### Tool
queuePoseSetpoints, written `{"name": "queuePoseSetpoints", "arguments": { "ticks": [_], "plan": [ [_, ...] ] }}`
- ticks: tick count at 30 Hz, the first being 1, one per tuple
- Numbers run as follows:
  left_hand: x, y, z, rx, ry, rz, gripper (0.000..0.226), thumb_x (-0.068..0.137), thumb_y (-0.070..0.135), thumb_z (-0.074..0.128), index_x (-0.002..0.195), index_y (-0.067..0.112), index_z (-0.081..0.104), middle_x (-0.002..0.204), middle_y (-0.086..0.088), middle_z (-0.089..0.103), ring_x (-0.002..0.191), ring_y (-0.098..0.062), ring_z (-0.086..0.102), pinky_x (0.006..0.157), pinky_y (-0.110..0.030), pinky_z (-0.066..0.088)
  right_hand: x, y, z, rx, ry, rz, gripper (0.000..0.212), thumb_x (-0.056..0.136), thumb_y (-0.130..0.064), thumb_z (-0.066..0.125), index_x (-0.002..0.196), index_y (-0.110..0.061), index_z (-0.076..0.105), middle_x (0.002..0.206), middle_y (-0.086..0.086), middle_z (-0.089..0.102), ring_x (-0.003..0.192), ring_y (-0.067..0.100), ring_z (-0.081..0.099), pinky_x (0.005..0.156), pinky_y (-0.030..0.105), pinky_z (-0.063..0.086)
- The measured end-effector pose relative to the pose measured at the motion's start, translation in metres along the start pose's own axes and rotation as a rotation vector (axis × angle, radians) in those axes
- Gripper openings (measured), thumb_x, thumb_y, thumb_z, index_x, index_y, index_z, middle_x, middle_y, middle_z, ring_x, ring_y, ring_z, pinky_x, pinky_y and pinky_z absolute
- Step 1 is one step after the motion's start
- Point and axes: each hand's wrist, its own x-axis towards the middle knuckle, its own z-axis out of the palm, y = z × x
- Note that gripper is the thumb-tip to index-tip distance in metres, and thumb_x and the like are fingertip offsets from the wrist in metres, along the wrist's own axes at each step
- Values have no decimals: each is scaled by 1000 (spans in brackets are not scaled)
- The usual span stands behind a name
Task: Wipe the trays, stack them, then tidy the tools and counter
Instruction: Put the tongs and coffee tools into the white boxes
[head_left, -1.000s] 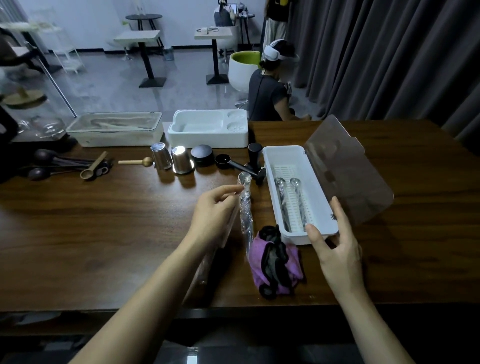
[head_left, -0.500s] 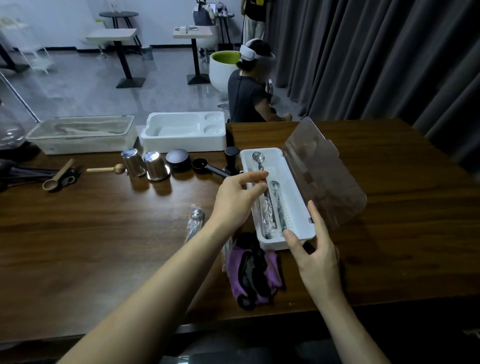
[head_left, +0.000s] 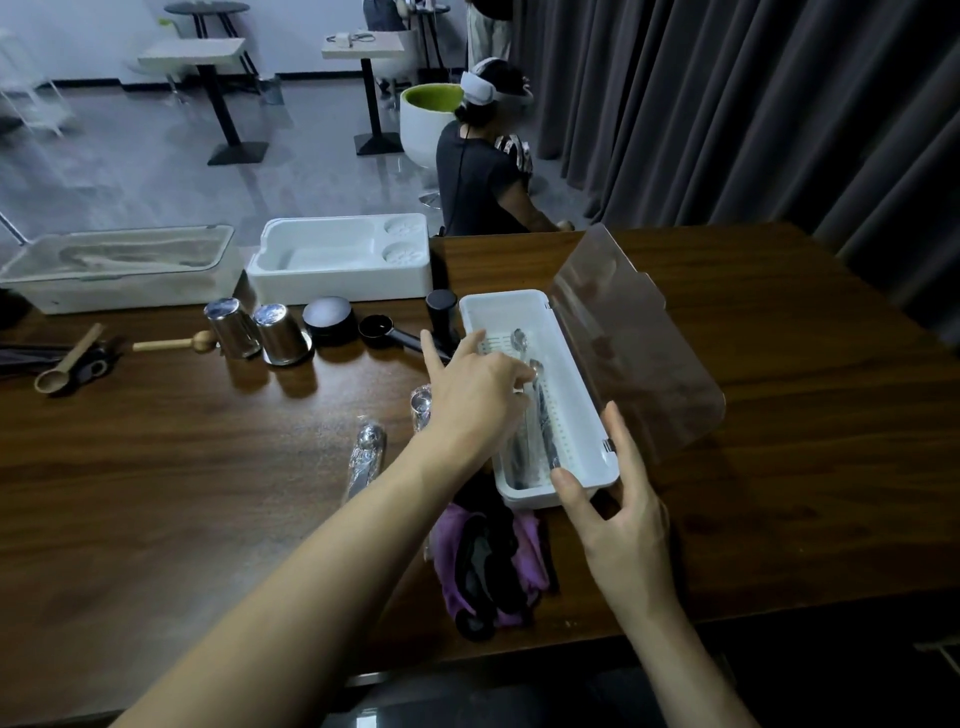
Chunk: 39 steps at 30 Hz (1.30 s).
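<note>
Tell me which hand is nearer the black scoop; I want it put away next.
Left. The left hand is over the white box, just right of the black scoop; the right hand holds the box's near end, farther away.
</note>
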Motion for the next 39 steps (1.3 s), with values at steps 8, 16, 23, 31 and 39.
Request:
{"name": "queuePoseSetpoints", "arguments": {
  "ticks": [8,16,23,31,39],
  "plan": [
    [8,3,2,192,-134,24,33,86,18,63,115,32,71,115,1,71,154,-26,12,114,-71,-11,0,1,0,11,-13,2,83,85,-49,69,156,-41,27,130,-61,29,129,-27,31,100,-1,30],
    [3,-5,2,-62,-61,67,33,96,48,61,128,39,66,157,-1,40,156,-25,8,121,-68,1,-1,-4,0,12,-8,-8,85,84,-64,68,156,-43,26,146,-38,40,135,-14,37,107,14,35],
    [-65,-58,-12,-495,202,-10,58,89,66,56,138,37,60,137,6,55,129,-15,50,107,-41,45,0,-1,2,9,0,-20,84,85,-57,71,156,-39,29,131,-53,39,129,-18,42,105,18,39],
    [-142,-115,-45,-32,-12,-334,73,88,61,63,150,48,28,124,3,57,112,-30,62,82,-39,50,0,-1,2,-21,10,-49,88,78,-68,62,155,-43,27,154,-16,43,139,2,42,115,40,40],
    [-135,-103,-43,31,-126,-299,63,90,26,61,148,42,43,125,-4,70,113,-33,64,86,-38,49,0,-1,2,-20,23,-42,86,78,-67,61,155,-45,28,154,-20,41,139,-4,40,114,38,40]
  ]
}}
